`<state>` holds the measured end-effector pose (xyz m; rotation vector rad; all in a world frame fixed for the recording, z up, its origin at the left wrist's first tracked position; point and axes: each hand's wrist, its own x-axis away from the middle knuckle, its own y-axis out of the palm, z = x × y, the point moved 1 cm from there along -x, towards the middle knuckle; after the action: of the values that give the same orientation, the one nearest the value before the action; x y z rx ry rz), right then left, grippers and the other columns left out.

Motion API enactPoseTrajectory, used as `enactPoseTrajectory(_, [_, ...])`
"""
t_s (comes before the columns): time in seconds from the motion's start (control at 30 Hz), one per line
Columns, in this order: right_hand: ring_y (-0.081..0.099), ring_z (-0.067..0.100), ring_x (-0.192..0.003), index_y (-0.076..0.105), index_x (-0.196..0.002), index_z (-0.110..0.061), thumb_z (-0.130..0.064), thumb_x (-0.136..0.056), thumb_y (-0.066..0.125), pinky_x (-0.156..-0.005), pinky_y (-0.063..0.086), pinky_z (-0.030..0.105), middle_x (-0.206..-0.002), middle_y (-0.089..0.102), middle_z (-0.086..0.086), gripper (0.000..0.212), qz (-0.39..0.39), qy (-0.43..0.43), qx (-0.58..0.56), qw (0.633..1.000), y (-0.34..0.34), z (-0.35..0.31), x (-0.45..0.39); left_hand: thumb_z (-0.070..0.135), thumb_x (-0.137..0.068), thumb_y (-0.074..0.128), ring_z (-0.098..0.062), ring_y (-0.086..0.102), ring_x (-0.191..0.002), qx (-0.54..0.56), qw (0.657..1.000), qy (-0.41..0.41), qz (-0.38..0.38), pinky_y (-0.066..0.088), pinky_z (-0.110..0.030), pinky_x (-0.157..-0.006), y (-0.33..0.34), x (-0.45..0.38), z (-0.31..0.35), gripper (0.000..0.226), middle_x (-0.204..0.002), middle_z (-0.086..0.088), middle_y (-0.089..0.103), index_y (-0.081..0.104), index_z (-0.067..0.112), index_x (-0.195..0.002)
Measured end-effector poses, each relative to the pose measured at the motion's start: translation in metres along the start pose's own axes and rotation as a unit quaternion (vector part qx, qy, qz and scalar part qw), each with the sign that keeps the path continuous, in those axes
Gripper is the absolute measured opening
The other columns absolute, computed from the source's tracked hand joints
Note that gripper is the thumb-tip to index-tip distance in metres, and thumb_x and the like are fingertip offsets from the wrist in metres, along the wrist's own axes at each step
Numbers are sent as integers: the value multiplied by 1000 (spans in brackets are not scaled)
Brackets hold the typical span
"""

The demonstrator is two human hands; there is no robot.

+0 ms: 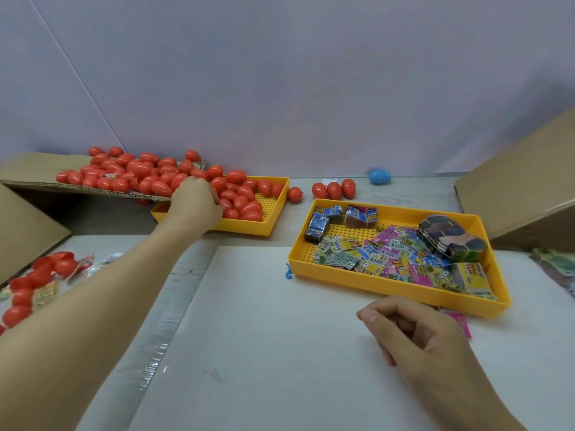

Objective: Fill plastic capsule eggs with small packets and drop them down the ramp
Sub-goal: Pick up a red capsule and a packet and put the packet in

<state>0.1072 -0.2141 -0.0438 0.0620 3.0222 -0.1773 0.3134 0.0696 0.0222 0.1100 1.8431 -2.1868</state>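
Left hand (194, 202) reached out toward 10 o'clock, fingers curled down among the red capsule eggs (239, 199) at the near edge of the pile; whether any egg was actually gripped could not be told, fingertips hidden behind the knuckles. Right hand (413, 334) rested at 5 o'clock on the white sheet (264, 321), fingers loosely curled, thumb tucked against the forefinger, nothing plainly held. Pink packet (460, 323) lay flat just beyond the right hand, partly covered by it.

Directly past the left hand, left yellow tray (273, 213), heaped with eggs on its left side, perforated floor bare at the right. Above its left end, a tilted cardboard ramp (37, 172) at 10 o'clock, loaded with many more red eggs spilling down into the tray. Loose red eggs (333, 189) on the table at 12 o'clock, just behind the right yellow tray (398, 295). A lone blue egg (379, 176) farther back, near the wall.

Right yellow tray at 2 o'clock, full of small packets (389, 259) (green, pink, blue, yellow prints), with stacked bundles at its back and right edges. Cardboard box (522, 188) at 3 o'clock, well apart from the hands. At 8 o'clock, beneath the left forearm, more red eggs (21, 303) and wrappers, some eggs open.
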Motion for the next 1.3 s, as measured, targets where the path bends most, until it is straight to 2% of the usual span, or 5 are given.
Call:
enactPoseTrajectory(0.2, [43, 12, -52, 74, -79, -32, -22, -85, 70, -53, 36, 25, -52, 48, 0, 13, -5, -3, -5, 1000, -1, -1, 0, 18, -93, 71, -19, 63, -110, 292, 924, 108, 222, 47, -22, -94, -14, 54, 25, 23, -116, -8, 68, 75, 5, -112])
enactPoseTrajectory(0.33, [38, 8, -44, 75, -78, -19, -16, -84, 71, -43, 31, 14, -48, 45, 1, 8, 6, 8, -90, 996, -6, -6, 0, 28, -80, 77, -17, 75, -86, 633, 768, 93, -30, 60, -29, -72, -18, 135, 83, 25, -92, -5, 79, 78, 15, -102])
enactPoseTrajectory(0.53, [41, 13, -48, 76, -107, -25, -22, -76, 64, -40, 30, 20, -64, 53, 5, 34, 22, 23, -204, 978, -28, -14, 5, 23, -66, 84, -26, 75, -85, 746, 625, 34, -230, 60, -32, -75, 15, 220, 115, 31, -98, -14, 77, 80, 15, -96])
enactPoseTrajectory(0.8, [43, 23, -42, 78, -92, -24, -44, -79, 69, -35, 34, 20, -56, 54, 10, 26, -21, 37, -98, 994, -25, -15, 5, 19, -67, 88, -26, 71, -100, 650, 731, 169, -122, 60, -33, -83, 27, 227, 101, 76, -113, -1, 69, 54, 31, -133])
enactPoseTrajectory(1.3, [60, 14, -54, 79, -85, -20, -35, -71, 84, -40, 43, 22, -66, 69, 2, 21, -10, 10, -112, 994, -20, -12, 3, 60, -89, 56, -28, 61, -42, 671, 694, 42, -257, 48, -28, -39, 23, 216, 101, 51, -59, -14, 64, 65, 11, -79])
